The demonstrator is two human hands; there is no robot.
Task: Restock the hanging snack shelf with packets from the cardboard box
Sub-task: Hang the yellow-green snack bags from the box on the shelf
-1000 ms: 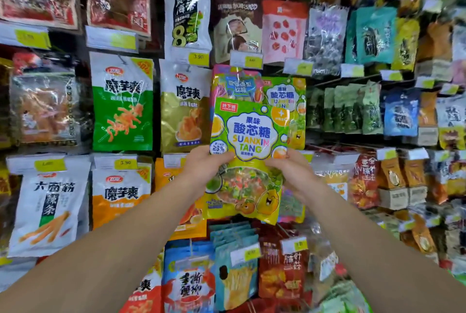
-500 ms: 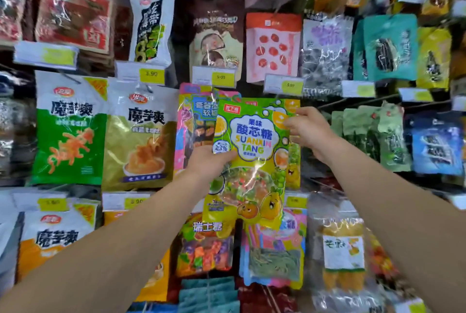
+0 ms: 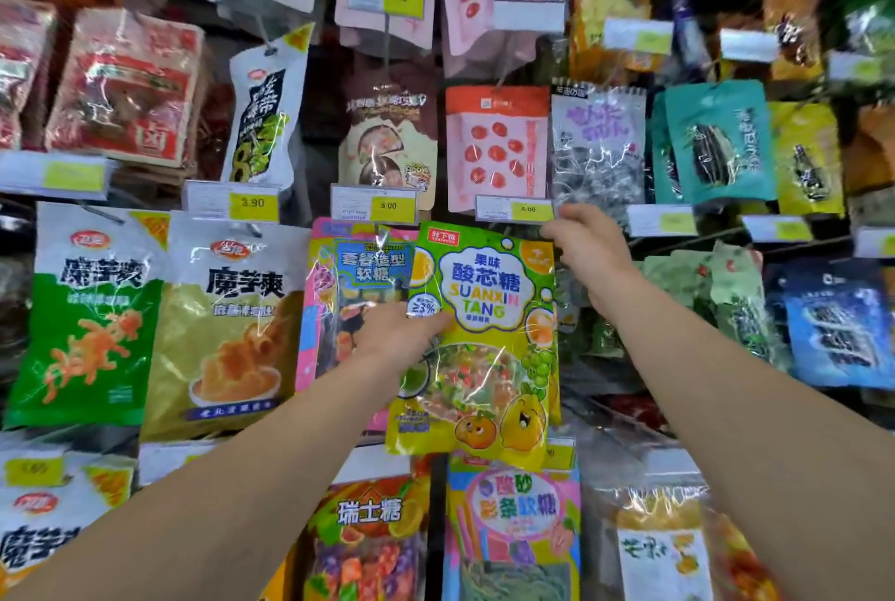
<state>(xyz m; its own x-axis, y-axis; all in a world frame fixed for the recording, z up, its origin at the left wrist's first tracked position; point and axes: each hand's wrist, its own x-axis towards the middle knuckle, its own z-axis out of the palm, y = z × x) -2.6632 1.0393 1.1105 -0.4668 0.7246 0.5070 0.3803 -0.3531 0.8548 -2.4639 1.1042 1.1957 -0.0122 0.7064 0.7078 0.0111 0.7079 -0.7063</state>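
While the green-yellow candy packet (image 3: 484,334) hangs against the snack shelf, the left hand (image 3: 397,334) pinches its left edge at mid-height; the right hand (image 3: 588,247) pinches its top right corner, below a price tag (image 3: 514,209).

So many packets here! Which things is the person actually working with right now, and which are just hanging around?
In use:
green sour candy packet
left hand, gripping its side
right hand, at its top corner

Just hanging:
green konjac packet
pink packet
teal seed packet
price tag
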